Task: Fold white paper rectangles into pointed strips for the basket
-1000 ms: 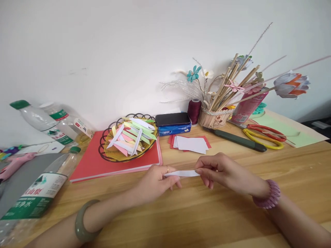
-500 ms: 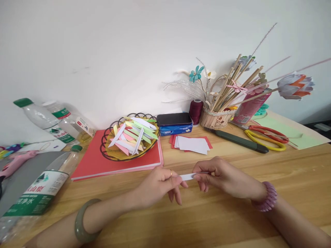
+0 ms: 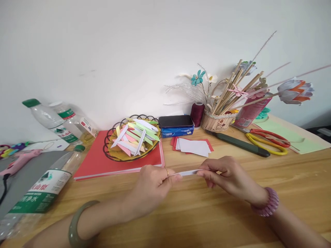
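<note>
A narrow white paper strip [image 3: 189,172] is stretched level between my two hands, above the wooden table. My left hand [image 3: 156,182], with a gold ring, pinches its left end between thumb and fingers. The right end is pinched by my right hand [image 3: 224,175], which has a purple coiled band at the wrist. Just beyond the hands, white paper rectangles [image 3: 195,146] lie on red ones [image 3: 210,144]. Behind my left hand, a yellow basket [image 3: 112,151] with a black looped rim holds folded paper pieces in several colours, on top of red paper [image 3: 90,162].
Clear plastic bottles [image 3: 38,193] and a pink glue gun [image 3: 20,162] are at the left. At the back stand a blue pack [image 3: 177,131], dark thread spool [image 3: 197,114] and stick-filled basket [image 3: 217,122]. A green cutter [image 3: 240,144] and scissors [image 3: 269,146] lie right.
The view has shifted slightly. My left hand's lower fingers, spread below the strip before, are now curled in out of sight. Both hands still pinch the strip.
</note>
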Tool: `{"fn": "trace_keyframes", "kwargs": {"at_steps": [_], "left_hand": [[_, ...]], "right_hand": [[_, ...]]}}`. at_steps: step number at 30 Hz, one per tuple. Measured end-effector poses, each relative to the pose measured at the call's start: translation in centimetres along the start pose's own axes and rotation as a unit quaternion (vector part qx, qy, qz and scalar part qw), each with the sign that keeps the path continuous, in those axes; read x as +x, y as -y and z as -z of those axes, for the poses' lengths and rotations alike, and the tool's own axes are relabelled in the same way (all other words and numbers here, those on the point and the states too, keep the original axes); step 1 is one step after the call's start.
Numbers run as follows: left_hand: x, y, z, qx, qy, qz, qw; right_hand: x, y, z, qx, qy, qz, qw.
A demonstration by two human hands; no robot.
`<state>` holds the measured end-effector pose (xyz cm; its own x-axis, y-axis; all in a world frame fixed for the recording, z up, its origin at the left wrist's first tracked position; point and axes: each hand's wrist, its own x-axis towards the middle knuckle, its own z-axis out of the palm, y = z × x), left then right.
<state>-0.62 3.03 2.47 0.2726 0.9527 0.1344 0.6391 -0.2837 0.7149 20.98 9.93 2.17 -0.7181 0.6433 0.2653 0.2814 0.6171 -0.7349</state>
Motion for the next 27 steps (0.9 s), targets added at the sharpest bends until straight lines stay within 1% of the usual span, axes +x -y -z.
{"fn": "trace_keyframes", "kwargs": {"at_steps": [1, 3, 5, 7, 9, 10, 11, 12, 13, 14, 15, 17, 18, 19, 20, 21, 22, 23, 24, 25, 26, 27], "left_hand": [[0.0, -0.1, 0.2, 0.011, 0.006, -0.016, 1.0], [0.1, -0.3, 0.6, 0.027, 0.035, -0.044, 0.998], [0.1, -0.6, 1.1, 0.059, 0.041, -0.073, 0.995], [0.0, -0.6, 1.6, 0.105, 0.008, -0.112, 0.988], [0.1, -0.5, 2.3, 0.162, -0.065, -0.145, 0.974], [0.1, -0.4, 2.7, 0.201, -0.113, -0.146, 0.962], [0.2, -0.3, 3.3, 0.252, -0.168, -0.129, 0.944], [0.3, -0.2, 3.9, 0.324, -0.219, -0.082, 0.917], [0.5, -0.2, 4.5, 0.397, -0.229, -0.019, 0.889], [0.6, -0.2, 5.2, 0.454, -0.217, 0.049, 0.863], [0.8, -0.2, 5.8, 0.494, -0.206, 0.1, 0.839], [0.9, -0.3, 6.9, 0.554, -0.197, 0.158, 0.793], [0.9, -0.3, 7.2, 0.574, -0.209, 0.157, 0.776], [0.8, -0.3, 7.3, 0.588, -0.229, 0.127, 0.765], [0.7, -0.3, 7.2, 0.591, -0.251, 0.069, 0.763], [0.6, -0.2, 6.8, 0.583, -0.27, -0.007, 0.767], [0.4, -0.2, 6.2, 0.554, -0.271, -0.114, 0.778], [0.2, -0.1, 5.3, 0.513, -0.243, -0.199, 0.799], [0.1, 0.0, 4.3, 0.475, -0.205, -0.258, 0.816], [0.1, 0.1, 3.3, 0.447, -0.171, -0.305, 0.823], [0.0, 0.3, 2.2, 0.426, -0.144, -0.327, 0.831], [0.1, 0.6, 1.3, 0.404, -0.136, -0.335, 0.84]], "right_hand": [[0.0, 0.0, 0.0, -0.002, -0.001, 0.001, 1.0], [0.1, 0.2, 0.1, -0.003, -0.002, -0.008, 1.0], [0.1, 0.3, 0.2, 0.004, -0.003, -0.027, 1.0], [0.0, 0.4, 0.3, 0.014, -0.014, -0.045, 0.999], [0.0, 0.4, 0.5, 0.023, -0.047, -0.065, 0.997], [0.1, 0.4, 0.6, 0.02, -0.071, -0.073, 0.995], [0.1, 0.3, 0.7, 0.009, -0.096, -0.081, 0.992], [0.2, 0.3, 0.8, -0.006, -0.117, -0.086, 0.989], [0.2, 0.3, 0.9, -0.022, -0.131, -0.088, 0.987], [0.3, 0.2, 0.9, -0.039, -0.138, -0.088, 0.986], [0.3, 0.1, 1.0, -0.058, -0.138, -0.086, 0.985], [0.4, -0.4, 0.9, -0.097, -0.136, -0.081, 0.983], [0.5, -0.8, 0.8, -0.122, -0.138, -0.079, 0.98], [0.5, -1.4, 0.7, -0.151, -0.141, -0.075, 0.976], [0.6, -2.1, 0.6, -0.179, -0.143, -0.071, 0.971], [0.7, -2.9, 0.4, -0.207, -0.147, -0.066, 0.965], [0.8, -3.7, 0.3, -0.235, -0.146, -0.058, 0.959], [0.9, -4.5, 0.2, -0.263, -0.141, -0.048, 0.953], [1.0, -5.2, 0.2, -0.289, -0.134, -0.039, 0.947], [1.0, -5.8, 0.1, -0.311, -0.119, -0.025, 0.943], [1.1, -6.2, 0.2, -0.33, -0.102, -0.012, 0.938], [1.0, -6.5, 0.2, -0.346, -0.084, 0.003, 0.934]]}}
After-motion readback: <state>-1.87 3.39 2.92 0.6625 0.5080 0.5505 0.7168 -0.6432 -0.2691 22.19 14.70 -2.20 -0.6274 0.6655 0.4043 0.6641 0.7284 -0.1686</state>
